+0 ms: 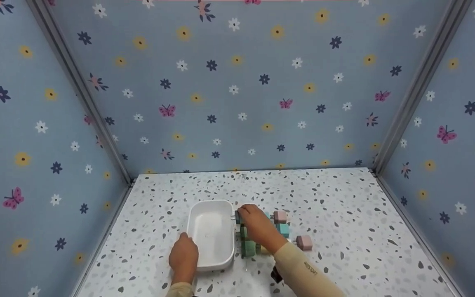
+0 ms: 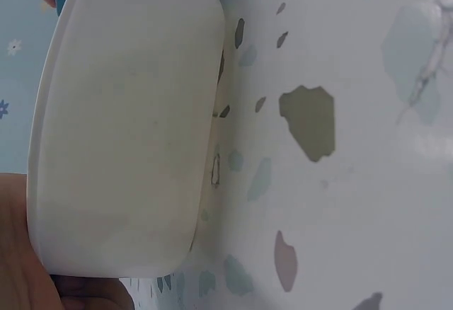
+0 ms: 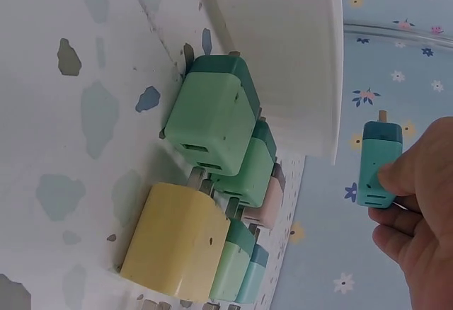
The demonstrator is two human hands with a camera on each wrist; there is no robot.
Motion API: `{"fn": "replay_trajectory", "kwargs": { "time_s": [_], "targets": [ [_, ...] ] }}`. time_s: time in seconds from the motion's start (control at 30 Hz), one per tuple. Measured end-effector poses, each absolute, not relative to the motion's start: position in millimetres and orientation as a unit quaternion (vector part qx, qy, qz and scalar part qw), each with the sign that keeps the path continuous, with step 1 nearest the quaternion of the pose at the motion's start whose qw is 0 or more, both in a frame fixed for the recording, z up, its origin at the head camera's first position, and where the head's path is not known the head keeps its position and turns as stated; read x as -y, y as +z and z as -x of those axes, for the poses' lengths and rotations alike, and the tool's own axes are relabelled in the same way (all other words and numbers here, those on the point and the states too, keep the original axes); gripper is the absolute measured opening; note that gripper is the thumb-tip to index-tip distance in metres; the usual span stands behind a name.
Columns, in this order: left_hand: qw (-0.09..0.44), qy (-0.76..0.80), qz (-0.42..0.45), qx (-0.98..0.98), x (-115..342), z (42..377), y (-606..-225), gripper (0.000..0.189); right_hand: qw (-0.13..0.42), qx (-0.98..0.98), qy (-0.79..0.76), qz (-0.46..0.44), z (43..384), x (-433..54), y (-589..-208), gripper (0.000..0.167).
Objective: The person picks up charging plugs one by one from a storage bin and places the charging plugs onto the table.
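Observation:
A white plastic tub (image 1: 210, 237) stands on the table, its inside bare. My left hand (image 1: 184, 255) grips its near left rim, the thumb outside the wall in the left wrist view. Between the thumb and curled fingers of my right hand (image 3: 425, 204) is a teal USB charger (image 3: 381, 172), raised beside the tub's right wall with its prongs up in the right wrist view. Below that hand lie more chargers: a green one (image 3: 209, 115), a second green one (image 3: 248, 172), a yellow one (image 3: 177, 239) and a pink one (image 3: 265, 204). Part of the group hides under my right hand in the head view.
To the right of the tub, a turquoise charger (image 1: 283, 229) and a pink charger (image 1: 304, 242) lie at the group's outer side. Flower-patterned panels (image 1: 237, 103) enclose the speckled table (image 1: 344, 206) at the back and both sides.

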State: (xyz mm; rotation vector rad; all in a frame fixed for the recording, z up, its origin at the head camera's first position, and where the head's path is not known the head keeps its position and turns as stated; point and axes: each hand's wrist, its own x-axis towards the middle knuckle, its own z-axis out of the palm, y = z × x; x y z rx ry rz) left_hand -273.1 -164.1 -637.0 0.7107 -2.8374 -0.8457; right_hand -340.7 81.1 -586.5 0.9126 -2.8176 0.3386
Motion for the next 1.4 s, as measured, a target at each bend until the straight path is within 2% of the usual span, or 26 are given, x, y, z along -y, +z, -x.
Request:
{"fn": "replay_trajectory", "kwargs": {
  "time_s": [0.27,0.43,0.67,0.83,1.17,1.4],
  "targets": [
    [0.048,-0.280,-0.228,0.931,165.3,274.3,-638.5,0.040,0.080,0.947,0.119,-0.287,338.5,-92.9,-584.6,0.056],
    [0.033,-0.275,-0.230,0.933,165.0,276.5,-641.0,0.039,0.066,0.950,0.131,-0.275,340.5,-106.8,-587.1,0.066],
    [0.031,-0.269,-0.233,0.934,164.7,276.1,-638.2,0.040,0.066,0.950,0.135,-0.273,343.3,-121.6,-587.9,0.053],
    [0.034,-0.273,-0.230,0.934,164.7,275.7,-637.5,0.039,0.070,0.953,0.117,-0.270,344.0,-131.5,-587.7,0.067],
    [0.040,-0.281,-0.227,0.932,165.8,275.7,-638.6,0.041,0.096,0.948,0.112,-0.281,347.1,-144.8,-584.6,0.057],
    [0.016,-0.277,-0.241,0.930,163.1,276.4,-636.5,0.044,0.050,0.957,0.130,-0.254,347.5,-159.3,-586.6,0.074]
  ]
}}
